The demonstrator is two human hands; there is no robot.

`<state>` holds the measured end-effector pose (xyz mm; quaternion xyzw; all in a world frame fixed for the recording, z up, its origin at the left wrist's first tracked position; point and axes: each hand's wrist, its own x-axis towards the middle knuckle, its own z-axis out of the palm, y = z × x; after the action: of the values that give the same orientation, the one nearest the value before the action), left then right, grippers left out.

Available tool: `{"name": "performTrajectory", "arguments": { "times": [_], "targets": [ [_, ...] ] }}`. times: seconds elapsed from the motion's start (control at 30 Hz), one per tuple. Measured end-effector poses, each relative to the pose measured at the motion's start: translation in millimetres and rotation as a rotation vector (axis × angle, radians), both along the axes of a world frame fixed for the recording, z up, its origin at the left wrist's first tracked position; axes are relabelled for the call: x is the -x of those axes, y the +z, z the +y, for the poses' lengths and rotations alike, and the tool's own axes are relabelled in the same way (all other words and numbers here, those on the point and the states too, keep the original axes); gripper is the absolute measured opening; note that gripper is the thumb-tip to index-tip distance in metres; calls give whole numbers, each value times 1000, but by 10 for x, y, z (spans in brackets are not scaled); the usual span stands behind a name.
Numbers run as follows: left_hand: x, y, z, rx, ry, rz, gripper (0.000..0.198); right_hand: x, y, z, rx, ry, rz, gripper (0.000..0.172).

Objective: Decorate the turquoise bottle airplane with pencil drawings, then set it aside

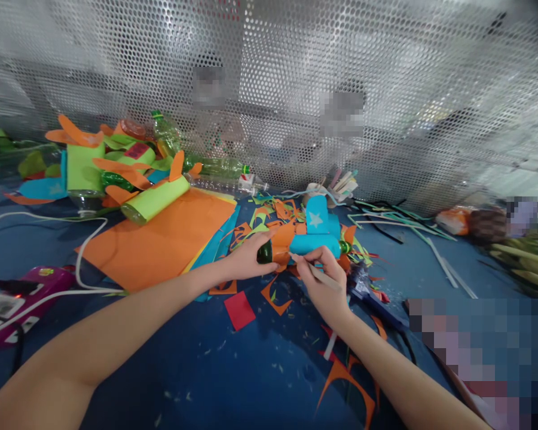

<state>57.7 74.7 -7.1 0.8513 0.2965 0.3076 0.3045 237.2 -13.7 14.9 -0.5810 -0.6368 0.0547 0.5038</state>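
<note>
A green plastic bottle (264,253) lies on its side, wrapped in orange and blue paper. The fingers of my left hand (251,258) are curled round its dark green base. In my right hand (323,280) is a slim pale pen-like tool (325,277), its tip against or very close to the wrap where orange meets blue. A blue paper piece with a white star (315,216) stands up from the bottle. The bottle's green cap (345,247) points right. Under and behind it lie orange and green paper scraps (283,209).
Orange paper sheets (161,245) lie left, below several paper-covered bottles (85,170). A purple power strip (49,292) with cables is at far left. To the right lie a blue glue gun (379,304) and glue sticks (442,260). A perforated metal screen (269,71) stands behind.
</note>
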Motion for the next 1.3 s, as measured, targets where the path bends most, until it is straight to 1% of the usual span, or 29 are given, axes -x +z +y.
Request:
{"name": "performTrajectory", "arguments": {
  "times": [0.2, 0.37, 0.47, 0.8, 0.97, 1.13, 1.3],
  "targets": [
    [-18, 1, 14, -8, 4, 1, 76, -6, -26, -9, -8, 14, -77, 21],
    [-30, -8, 32, -32, 2, -11, 76, 41, 16, -22, -45, 91, -202, 21],
    [-36, -8, 36, -30, -2, -7, 77, 58, 40, -24, -48, 107, -228, 21],
    [-41, -5, 25, -33, 9, -16, 73, 31, -35, -1, 8, 69, -125, 21],
    [-34, 23, 6, -17, 16, -1, 67, 31, -23, 7, -10, 65, -103, 21],
    [-34, 41, -6, -25, 9, -5, 64, 45, -2, 22, 1, 75, -25, 20],
    [-36, 4, -1, -73, -27, -65, 70, 59, 19, 32, 26, 95, 73, 20]
  ]
}}
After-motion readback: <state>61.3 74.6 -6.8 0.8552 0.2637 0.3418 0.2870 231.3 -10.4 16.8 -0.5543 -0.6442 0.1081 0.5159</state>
